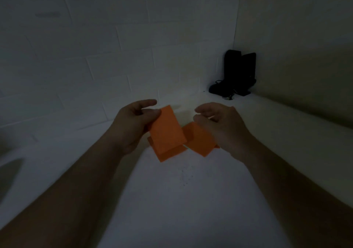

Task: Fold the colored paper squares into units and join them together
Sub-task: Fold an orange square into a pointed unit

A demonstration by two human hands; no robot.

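Note:
The scene is dim. My left hand [131,125] pinches the upper left corner of a folded orange paper piece [167,133], which it holds above the white surface [172,200]. A second folded orange paper piece [198,140] lies to its right, partly under my right hand [221,125]. The right hand hovers over that piece with loosely curled fingers; whether it touches the paper is hidden. The two orange pieces meet near the middle.
A black object with a cable [236,74] stands in the far right corner against the white tiled wall [114,56]. A beige wall [296,56] closes off the right side. The white surface extends toward me between my forearms.

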